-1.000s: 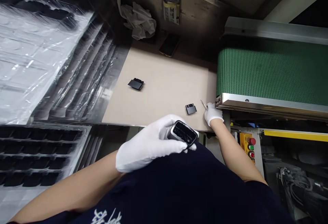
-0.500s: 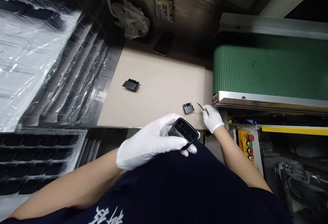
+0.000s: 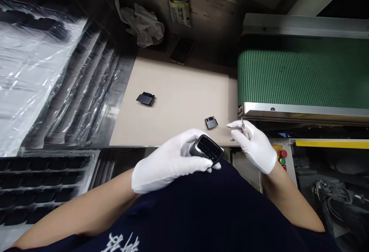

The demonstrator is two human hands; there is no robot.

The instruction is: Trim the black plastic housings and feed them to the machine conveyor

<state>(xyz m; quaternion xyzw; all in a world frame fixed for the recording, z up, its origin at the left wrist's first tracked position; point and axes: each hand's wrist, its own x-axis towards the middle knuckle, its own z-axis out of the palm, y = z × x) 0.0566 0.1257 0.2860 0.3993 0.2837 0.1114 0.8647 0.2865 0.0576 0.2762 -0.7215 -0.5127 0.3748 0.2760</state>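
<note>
My gloved left hand [image 3: 175, 161] is closed around a black hollow housing [image 3: 208, 149], its open side facing up. My gloved right hand [image 3: 250, 144] holds a thin pointed tool [image 3: 245, 130] against the palm, tip up, with thumb and forefinger apart. Between the hands and a little farther off, a small black part [image 3: 211, 122] lies on the beige work surface [image 3: 178, 98]. Another black part [image 3: 146, 98] rests on the same surface at the left.
A green conveyor belt [image 3: 300, 75] with a metal edge stands at the right, above a button box [image 3: 281, 156]. Plastic-wrapped trays [image 3: 31, 71] are stacked at the left. A phone [image 3: 181, 51] and a crumpled cloth [image 3: 142, 25] lie at the back.
My right hand has moved right and nearer to me, turning palm up, and the tool's tip now points away from me. My left hand still grips the housing, tilted slightly differently.
</note>
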